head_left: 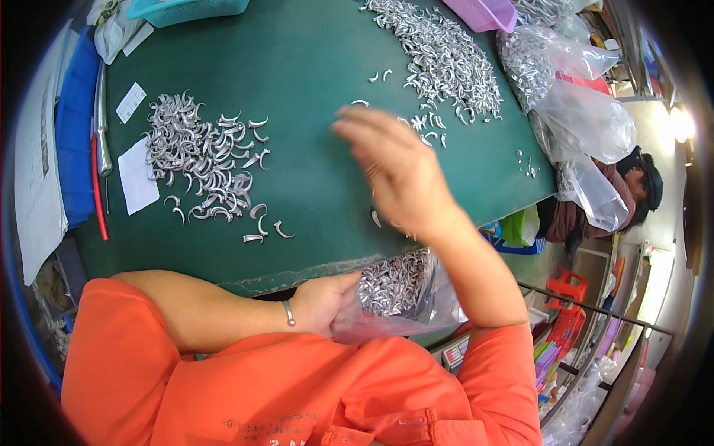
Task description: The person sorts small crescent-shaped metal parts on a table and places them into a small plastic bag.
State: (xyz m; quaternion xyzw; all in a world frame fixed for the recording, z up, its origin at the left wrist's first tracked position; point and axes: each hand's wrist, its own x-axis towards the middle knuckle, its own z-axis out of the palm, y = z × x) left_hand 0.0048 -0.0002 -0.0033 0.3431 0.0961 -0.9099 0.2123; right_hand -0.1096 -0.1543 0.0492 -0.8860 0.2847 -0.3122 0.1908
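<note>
Right hand point(398, 167) over the middle of the green table point(297, 171), palm down, fingers out straight and close together, motion-blurred; it looks open, though anything under the palm is hidden. Left hand point(323, 303), bracelet point(289, 312) at the wrist, grips the side of a clear plastic bag point(405, 323) at the table's near edge. Bag holds a pile of small curved metal pieces point(393, 284). More of the same on the table: left heap point(212, 160), partly over a white paper point(138, 182), and a bigger right heap point(450, 63) toward the far side, strays between that and the right hand. One loose piece point(375, 218) lies just beside the right wrist, near side. Blue bin point(76, 141) and red rod point(100, 193) along the left; teal basket point(186, 9) and purple basket point(487, 13) at the far edge. Filled clear bags point(580, 119) line the right edge; another person point(613, 182) beyond.
</note>
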